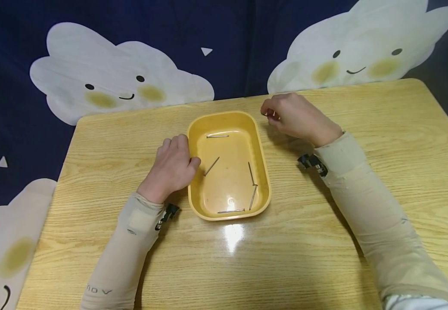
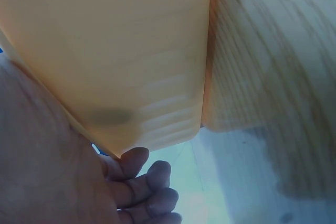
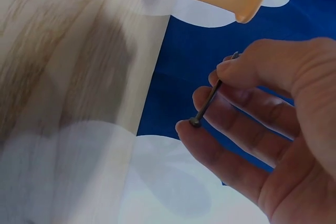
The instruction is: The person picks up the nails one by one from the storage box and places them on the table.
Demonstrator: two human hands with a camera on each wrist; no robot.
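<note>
A yellow plastic tray (image 1: 229, 217) with rounded corners lies on the wooden table. Several thin metal nails lie scattered on its bottom, among them one near the far end (image 1: 217, 136) and one near the front (image 1: 231, 211). My left hand (image 1: 171, 165) grips the left rim, thumb over the edge and curled fingers on the outside, as the left wrist view shows along the outer wall (image 2: 131, 61). Beyond the tray's far right corner, my right hand (image 1: 295, 116) is raised above the table and pinches a single nail (image 3: 212, 98) between thumb and fingers, its head resting by a fingertip.
The wooden table (image 1: 309, 258) extends around the tray on all sides. Behind its far edge hangs a dark blue cloth (image 1: 231, 51) printed with smiling white clouds. Small black cameras sit at both wrists, including one at the right sleeve (image 1: 313, 165).
</note>
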